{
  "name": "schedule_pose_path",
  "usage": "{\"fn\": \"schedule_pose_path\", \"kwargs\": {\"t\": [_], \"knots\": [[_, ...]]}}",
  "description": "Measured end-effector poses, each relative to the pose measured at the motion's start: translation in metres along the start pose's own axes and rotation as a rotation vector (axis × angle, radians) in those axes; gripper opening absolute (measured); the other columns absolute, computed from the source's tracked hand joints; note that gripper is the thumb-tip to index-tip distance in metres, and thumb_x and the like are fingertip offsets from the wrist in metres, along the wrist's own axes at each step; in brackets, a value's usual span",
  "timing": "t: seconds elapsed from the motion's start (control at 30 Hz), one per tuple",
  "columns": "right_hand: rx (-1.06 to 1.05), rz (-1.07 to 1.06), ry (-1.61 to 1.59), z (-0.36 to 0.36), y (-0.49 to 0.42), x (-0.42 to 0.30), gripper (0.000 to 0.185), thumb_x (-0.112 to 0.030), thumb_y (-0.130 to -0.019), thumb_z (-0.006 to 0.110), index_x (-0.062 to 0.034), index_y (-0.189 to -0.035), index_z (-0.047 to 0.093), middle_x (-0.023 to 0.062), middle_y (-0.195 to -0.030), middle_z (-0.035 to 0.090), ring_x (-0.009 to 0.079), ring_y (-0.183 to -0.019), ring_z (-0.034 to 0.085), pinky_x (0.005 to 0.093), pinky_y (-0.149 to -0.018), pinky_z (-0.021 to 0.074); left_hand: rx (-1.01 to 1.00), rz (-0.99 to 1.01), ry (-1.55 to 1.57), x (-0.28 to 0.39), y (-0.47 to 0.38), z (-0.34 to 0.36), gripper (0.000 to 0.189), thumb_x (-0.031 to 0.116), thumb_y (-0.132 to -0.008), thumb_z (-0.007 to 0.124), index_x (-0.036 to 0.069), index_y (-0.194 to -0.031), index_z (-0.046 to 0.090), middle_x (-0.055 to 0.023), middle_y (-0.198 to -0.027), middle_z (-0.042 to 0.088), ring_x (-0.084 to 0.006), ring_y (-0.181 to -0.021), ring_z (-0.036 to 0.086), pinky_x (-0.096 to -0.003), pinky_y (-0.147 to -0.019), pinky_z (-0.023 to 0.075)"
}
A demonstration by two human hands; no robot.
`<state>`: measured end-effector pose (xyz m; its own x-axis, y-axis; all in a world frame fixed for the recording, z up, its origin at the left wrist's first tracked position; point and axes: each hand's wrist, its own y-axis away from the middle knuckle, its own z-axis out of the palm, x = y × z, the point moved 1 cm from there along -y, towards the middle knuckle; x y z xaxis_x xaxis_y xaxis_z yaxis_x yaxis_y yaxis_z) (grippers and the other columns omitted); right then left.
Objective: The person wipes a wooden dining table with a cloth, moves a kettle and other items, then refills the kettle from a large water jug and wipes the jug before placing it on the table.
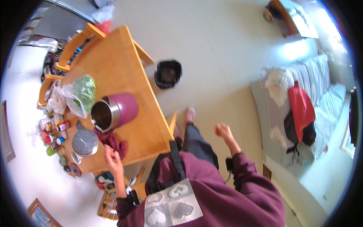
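My left hand, its fingers loosely curled with a gap between them and nothing seen in them, is by the near edge of a wooden table. Just beyond it lies a crumpled maroon cloth. Beside the cloth stands a purple and steel container with its top off and a dark inside. A round grey lid rests to its left. Past the container sits a clear plastic bag of green vegetables. My right hand hangs over the floor, its fingers curled in; whether it holds anything is not visible.
A black-lined bin stands on the floor beyond the table. Wooden chairs are at the table's far side. Jars and small containers crowd its left end. On the right, a covered sofa holds a red garment.
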<state>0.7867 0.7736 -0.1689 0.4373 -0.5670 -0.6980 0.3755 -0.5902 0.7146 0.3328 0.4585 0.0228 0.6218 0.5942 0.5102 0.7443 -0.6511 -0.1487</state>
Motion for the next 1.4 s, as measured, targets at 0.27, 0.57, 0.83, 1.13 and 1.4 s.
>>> {"fn": "schedule_pose_path", "kwargs": {"t": [0.27, 0.57, 0.83, 1.13, 1.4], "knots": [[0.390, 0.140, 0.216, -0.055, 0.070, 0.037, 0.062, -0.053, -0.100, 0.045, -0.0075, -0.058, 0.051, 0.0003, -0.048, 0.045, 0.0122, -0.041, 0.042, 0.0282, -0.041, 0.0337, 0.150, -0.309, 0.399, -0.008, 0.002, 0.041, 0.031, 0.007, -0.091, 0.067, 0.003, -0.119, 0.055, -0.0060, -0.096, 0.057, -0.0139, -0.076, 0.055, -0.0294, -0.065, 0.0514], [0.373, 0.223, -0.056, -0.089, 0.100, 0.040, 0.077, -0.075, -0.094, 0.028, -0.0102, -0.056, 0.047, -0.0002, -0.048, 0.041, 0.0118, -0.040, 0.037, 0.0274, -0.039, 0.0300, 0.264, -0.409, 0.236, -0.046, -0.052, 0.045, 0.083, 0.036, -0.084, 0.078, -0.007, -0.141, 0.036, -0.0282, -0.143, 0.043, -0.0404, -0.130, 0.043, -0.0468, -0.110, 0.0328], [0.137, 0.301, 0.020, -0.135, 0.027, -0.012, 0.070, -0.068, -0.097, 0.035, -0.0065, -0.081, 0.063, 0.0026, -0.065, 0.058, 0.0122, -0.054, 0.054, 0.0254, -0.052, 0.0438, 0.446, -0.393, 0.600, 0.004, -0.072, 0.073, 0.066, 0.024, -0.082, 0.082, -0.008, -0.129, 0.049, -0.0214, -0.123, 0.057, -0.0242, -0.105, 0.059, -0.0381, -0.083, 0.0542], [-0.083, 0.166, 0.369, -0.375, -0.094, -0.117, 0.044, -0.048, -0.099, 0.053, -0.0087, -0.081, 0.059, 0.0017, -0.064, 0.056, 0.0110, -0.052, 0.052, 0.0246, -0.047, 0.0395, 0.414, -0.825, 0.243, 0.086, 0.026, 0.173, 0.063, 0.028, -0.086, 0.076, 0.003, -0.136, 0.047, -0.0169, -0.114, 0.064, -0.0251, -0.096, 0.066, -0.0354, -0.079, 0.0545], [-0.077, 0.010, 0.569, -0.457, -0.295, -0.325, 0.057, -0.051, -0.102, 0.045, -0.0122, -0.060, 0.046, -0.0002, -0.051, 0.043, 0.0108, -0.045, 0.039, 0.0271, -0.045, 0.0285, -0.401, -1.212, 0.422, 0.222, 0.060, 0.263, 0.043, 0.026, -0.088, 0.069, 0.008, -0.126, 0.058, -0.0056, -0.087, 0.068, -0.0166, -0.076, 0.066, -0.0331, -0.066, 0.0545]]}}
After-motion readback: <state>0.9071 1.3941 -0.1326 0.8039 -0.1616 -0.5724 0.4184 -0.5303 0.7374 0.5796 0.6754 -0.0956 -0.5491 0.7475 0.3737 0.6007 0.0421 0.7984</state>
